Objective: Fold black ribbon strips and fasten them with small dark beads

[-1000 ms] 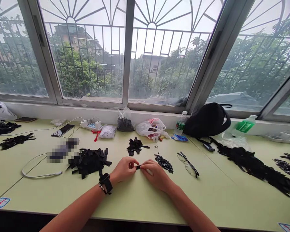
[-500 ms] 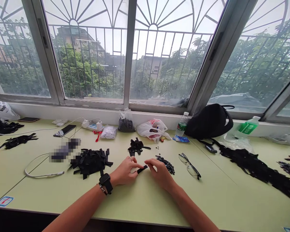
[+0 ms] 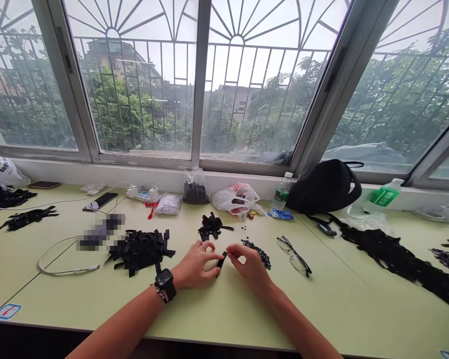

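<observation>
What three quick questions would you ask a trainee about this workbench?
1. On which wrist is the black watch worn?
2. True or false: the eyeglasses lie to the right of the small black beads.
3. What is between the left hand and the right hand?
A. A black strip
B. A phone
C. A plastic bottle

Key: 1. Left wrist. 2. True. 3. A.
</observation>
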Tool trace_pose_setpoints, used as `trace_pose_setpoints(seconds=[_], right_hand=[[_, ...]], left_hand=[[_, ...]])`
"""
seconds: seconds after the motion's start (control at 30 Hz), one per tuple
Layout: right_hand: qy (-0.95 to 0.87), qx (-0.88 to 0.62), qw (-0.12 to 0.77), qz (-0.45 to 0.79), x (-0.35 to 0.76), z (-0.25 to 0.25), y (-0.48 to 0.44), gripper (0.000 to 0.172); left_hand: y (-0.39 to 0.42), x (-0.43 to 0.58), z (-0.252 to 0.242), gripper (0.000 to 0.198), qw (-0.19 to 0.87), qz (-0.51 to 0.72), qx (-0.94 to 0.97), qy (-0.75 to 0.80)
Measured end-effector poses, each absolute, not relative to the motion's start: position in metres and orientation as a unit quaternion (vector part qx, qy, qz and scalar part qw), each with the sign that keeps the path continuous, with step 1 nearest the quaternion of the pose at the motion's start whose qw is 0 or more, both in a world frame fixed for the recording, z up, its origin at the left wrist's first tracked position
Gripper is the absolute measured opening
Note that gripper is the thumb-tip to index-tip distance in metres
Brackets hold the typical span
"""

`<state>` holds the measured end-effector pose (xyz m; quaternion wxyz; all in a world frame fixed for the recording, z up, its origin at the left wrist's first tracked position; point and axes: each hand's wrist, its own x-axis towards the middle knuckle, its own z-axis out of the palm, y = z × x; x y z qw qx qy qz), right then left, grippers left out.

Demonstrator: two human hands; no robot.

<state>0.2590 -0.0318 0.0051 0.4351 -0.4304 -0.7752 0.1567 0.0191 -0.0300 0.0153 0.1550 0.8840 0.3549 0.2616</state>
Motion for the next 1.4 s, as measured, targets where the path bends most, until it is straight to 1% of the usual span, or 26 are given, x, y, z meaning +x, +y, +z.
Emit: trace_pose_setpoints(seconds=[0.1, 0.27, 0.4, 0.87, 1.17, 1.4], right_hand=[[-0.791, -0.423, 0.42, 0.137, 0.259, 0.002, -0.031, 0.015], [-0.818, -0.403, 0.391, 0.123, 0.256, 0.001, -0.032, 0.019], [-0.822, -0.406, 0.378, 0.124, 0.254, 0.0, -0.034, 0.018], [-0.829, -0.412, 0.356, 0.129, 0.252, -0.001, -0.037, 0.019], [-0.841, -0.409, 0.323, 0.143, 0.251, 0.002, -0.038, 0.022], [-0.866, -0.386, 0.307, 0.083, 0.244, 0.006, -0.043, 0.027]], left_hand=[[-0.032, 0.021, 0.015, 0.044, 0.141, 0.261, 0.881, 0.368], [-0.035, 0.022, 0.015, 0.043, 0.121, 0.258, 0.883, 0.373], [-0.036, 0.022, 0.015, 0.045, 0.11, 0.259, 0.886, 0.369], [-0.036, 0.024, 0.017, 0.042, 0.107, 0.255, 0.885, 0.375], [-0.037, 0.023, 0.018, 0.046, 0.104, 0.245, 0.888, 0.375], [-0.037, 0.022, 0.017, 0.049, 0.1, 0.236, 0.892, 0.372]])
